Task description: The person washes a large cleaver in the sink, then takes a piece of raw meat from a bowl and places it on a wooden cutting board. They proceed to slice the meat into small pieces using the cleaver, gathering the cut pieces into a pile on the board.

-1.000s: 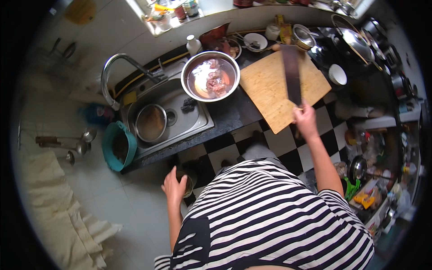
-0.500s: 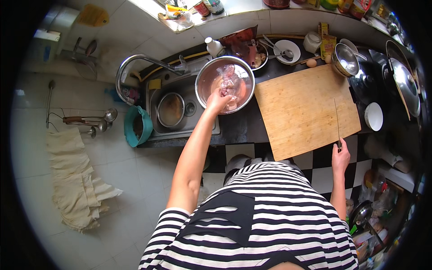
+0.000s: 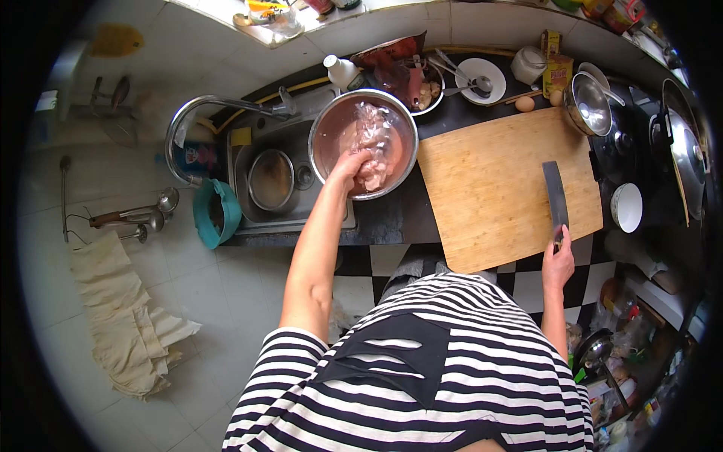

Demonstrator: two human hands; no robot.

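Note:
My left hand (image 3: 349,164) reaches into a steel bowl (image 3: 324,128) of pinkish water. Its fingers close on wet, pale pink raw meat (image 3: 372,135), which hangs together in a clump within the bowl's rim. My right hand (image 3: 558,265) grips a kitchen knife (image 3: 556,194) by its handle, beside the near right edge of a wooden cutting board (image 3: 489,188). The dark blade points away from me over the board, its broad side showing. No food lies on the board.
Left of the bowl is a sink (image 3: 245,207) with a metal basin (image 3: 261,184) and a curved faucet (image 3: 175,135). A teal bucket (image 3: 227,215) stands at the sink's left. Behind the board are eggs (image 3: 525,104), a white plate (image 3: 492,73) and a metal bowl (image 3: 591,109); a white bowl (image 3: 626,209) sits right.
The meat in my left hand is raised and gathered into a larger clump. My right hand has turned the knife from edge-on to showing its broad side. The view has shifted slightly.

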